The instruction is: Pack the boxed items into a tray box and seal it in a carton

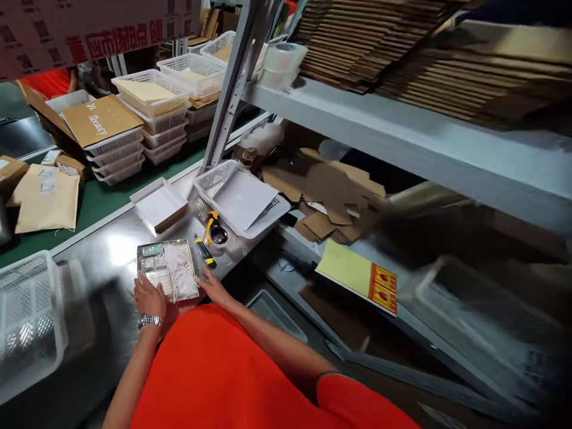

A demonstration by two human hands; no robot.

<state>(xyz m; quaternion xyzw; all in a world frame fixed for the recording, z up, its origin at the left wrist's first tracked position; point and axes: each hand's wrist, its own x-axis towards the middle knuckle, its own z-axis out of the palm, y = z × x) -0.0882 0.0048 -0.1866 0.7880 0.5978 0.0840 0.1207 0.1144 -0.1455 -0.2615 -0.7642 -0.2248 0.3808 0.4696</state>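
A shallow open box (182, 269) lies on the metal table, holding wrapped items, one greenish, and pale shredded paper filler. My left hand (151, 296), with a metal watch at the wrist, rests on its near left edge, fingers spread. At its right side is my right hand (215, 287), fingers stretched out; whether they touch the box is unclear. Just beyond that hand lie a yellow-and-black box cutter (205, 251) and a tape dispenser (216, 231) with yellow parts. Farther back sits an empty-looking white box part (159, 204).
A white basket (205, 189) holds a white sheet behind the tools. Stacked baskets (154, 122) and padded envelopes (48, 196) sit on the green conveyor (96, 205). Another basket (29, 322) stands at left. A metal shelf (402, 149) with flattened cardboard (353, 39) overhangs the right.
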